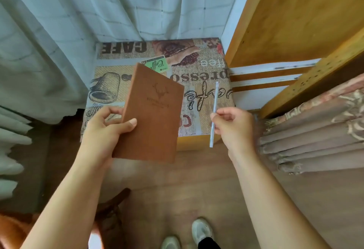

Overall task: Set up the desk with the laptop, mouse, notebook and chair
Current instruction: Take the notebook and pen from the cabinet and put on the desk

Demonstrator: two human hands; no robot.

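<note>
Brown and faintly suede-looking, the notebook [152, 114] sits closed in my left hand [107, 128]; my thumb lies across its front cover near the lower left edge, and my fingers curl behind the spine side (the cover carries a stamped deer head with a line of lettering beneath, too small to read). It is tilted, its top corner leaning away from me, held in the air above the near edge of a small desk [208, 65] whose patterned covering shows coffee cups and the word CAFE. My right hand [233, 124] is closed round a thin pale pen [214, 109], pinched between thumb and fingertips about midway along, the pen nearly upright and clear of the desk top; the two hands are apart, the pen just to the right of the notebook. White curtains [78, 22] hang behind and to the left of the desk; a yellow wooden frame [295, 22] rises at the right; my shoes [201, 231] stand on the wood floor [177, 185] below.
</note>
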